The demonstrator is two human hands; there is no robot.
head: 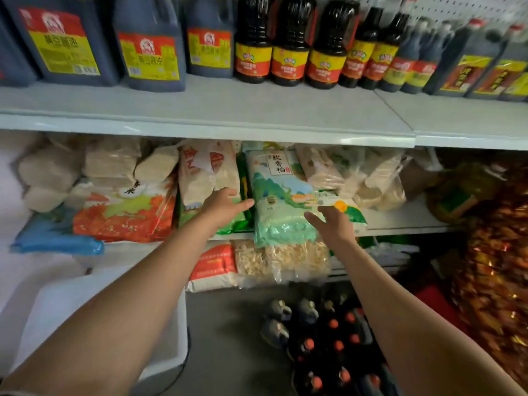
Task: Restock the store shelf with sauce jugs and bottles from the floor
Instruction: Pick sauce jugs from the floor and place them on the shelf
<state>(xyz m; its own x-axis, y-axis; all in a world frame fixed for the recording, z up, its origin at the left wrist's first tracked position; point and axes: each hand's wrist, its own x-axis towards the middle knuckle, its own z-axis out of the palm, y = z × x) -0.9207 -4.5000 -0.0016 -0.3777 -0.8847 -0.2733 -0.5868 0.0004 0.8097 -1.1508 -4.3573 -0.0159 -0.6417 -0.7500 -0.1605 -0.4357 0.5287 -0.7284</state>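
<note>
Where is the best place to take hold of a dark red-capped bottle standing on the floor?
Take the dark red-capped plastic bottle by its neck, just under the cap, from above: it stands upright, packed among others, so only its top is free.

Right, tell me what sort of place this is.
Most likely a small grocery store aisle. A white metal shelf holds rows of labelled dark soy sauce jugs and dark sauce bottles, printed bags of rice fill the tier below, and more red-capped dark bottles wait on the floor.

glossy dark plastic jugs (148, 44); smooth matt pale shelf (217, 110); shiny crinkled plastic rice bag (281, 201).
</note>
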